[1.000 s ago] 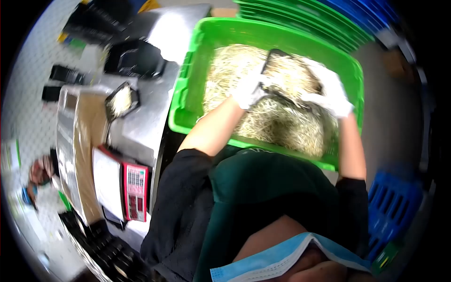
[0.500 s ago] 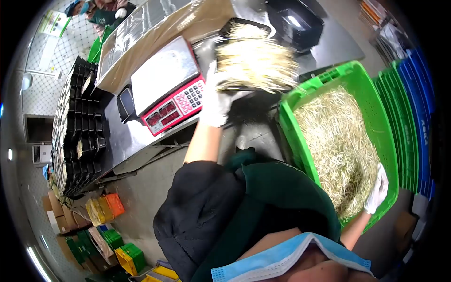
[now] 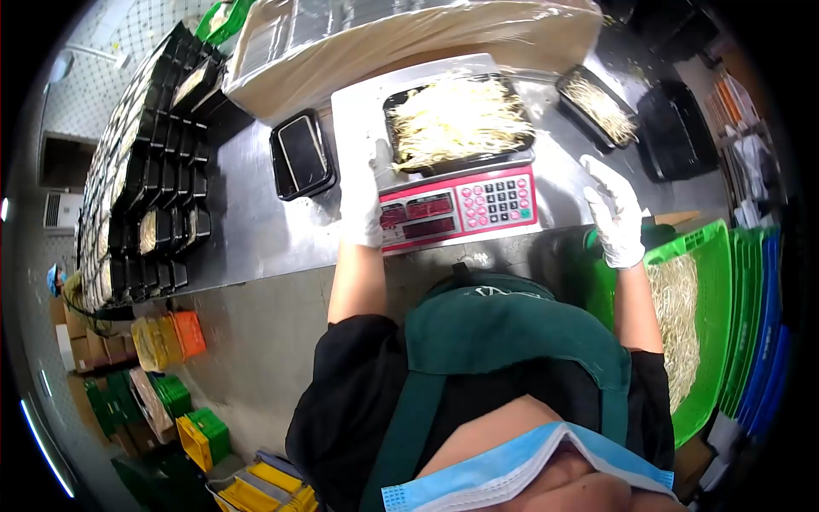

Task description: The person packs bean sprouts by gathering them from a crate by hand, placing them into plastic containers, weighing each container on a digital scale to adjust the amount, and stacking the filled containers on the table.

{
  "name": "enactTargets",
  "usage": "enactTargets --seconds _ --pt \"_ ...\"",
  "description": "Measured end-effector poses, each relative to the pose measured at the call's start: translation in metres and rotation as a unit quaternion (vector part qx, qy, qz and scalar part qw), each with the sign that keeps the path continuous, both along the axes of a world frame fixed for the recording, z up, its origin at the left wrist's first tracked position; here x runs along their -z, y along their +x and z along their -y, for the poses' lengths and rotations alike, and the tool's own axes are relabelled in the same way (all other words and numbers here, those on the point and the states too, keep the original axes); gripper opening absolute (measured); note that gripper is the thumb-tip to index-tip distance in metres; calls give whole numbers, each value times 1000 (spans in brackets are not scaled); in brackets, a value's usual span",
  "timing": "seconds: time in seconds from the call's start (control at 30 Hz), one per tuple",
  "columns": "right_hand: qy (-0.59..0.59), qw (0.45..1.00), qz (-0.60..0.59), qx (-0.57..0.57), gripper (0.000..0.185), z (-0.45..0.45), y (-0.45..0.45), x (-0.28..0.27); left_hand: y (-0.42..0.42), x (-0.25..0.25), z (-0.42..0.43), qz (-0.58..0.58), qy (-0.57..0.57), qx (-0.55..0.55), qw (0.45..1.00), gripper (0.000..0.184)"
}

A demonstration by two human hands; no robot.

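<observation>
A black tray of bean sprouts (image 3: 461,119) rests on the white platform of a red digital scale (image 3: 495,203). Just left of that tray is my left hand (image 3: 360,205) in a white glove, its fingers stretched forward over the platform; glare blurs their tips, and they seem apart from the tray. My gloved right hand (image 3: 618,224) hovers at the scale's right, fingers spread and slightly curled, holding nothing. Beyond it lies a smaller black tray (image 3: 599,111) with some sprouts. Below my right forearm is a green crate (image 3: 715,341) holding loose sprouts (image 3: 674,316).
An empty-looking black tray (image 3: 303,155) lies left of the scale on the metal table (image 3: 247,230). Tall stacks of black trays (image 3: 162,183) fill the table's left end. A plastic-wrapped carton (image 3: 409,38) stands behind the scale. At right sits a black container (image 3: 676,132).
The sprout tray beside my left hand is now on the scale, let go. My right hand has left the sprouts in the crate and come up to the table. My view has turned left.
</observation>
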State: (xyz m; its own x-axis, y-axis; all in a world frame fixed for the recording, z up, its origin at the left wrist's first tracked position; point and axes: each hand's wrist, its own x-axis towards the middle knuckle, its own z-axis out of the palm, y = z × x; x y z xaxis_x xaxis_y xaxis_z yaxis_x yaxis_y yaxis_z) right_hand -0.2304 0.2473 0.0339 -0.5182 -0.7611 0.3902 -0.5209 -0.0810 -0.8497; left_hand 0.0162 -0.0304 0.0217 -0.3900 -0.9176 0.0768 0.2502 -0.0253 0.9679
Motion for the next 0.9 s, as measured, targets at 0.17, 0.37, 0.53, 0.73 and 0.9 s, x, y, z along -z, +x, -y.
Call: enactTargets --seconds 0.17,0.37,0.53,0.73,0.9 --pt "-85 995 22 48 51 28 11 1 52 -29 9 16 -51 -156 986 46" --pt "-131 973 181 55 73 85 25 10 33 -52 -15 88 -229 -23 969 63" --pt "-52 977 -167 -121 62 177 -14 -29 -48 -55 -17 247 -505 75 823 87" --pt "88 852 -512 -73 40 182 13 -45 -81 -55 -7 339 -531 172 757 61" --pt "99 900 -358 -228 42 183 14 -59 -65 -55 2 304 -544 106 775 58"
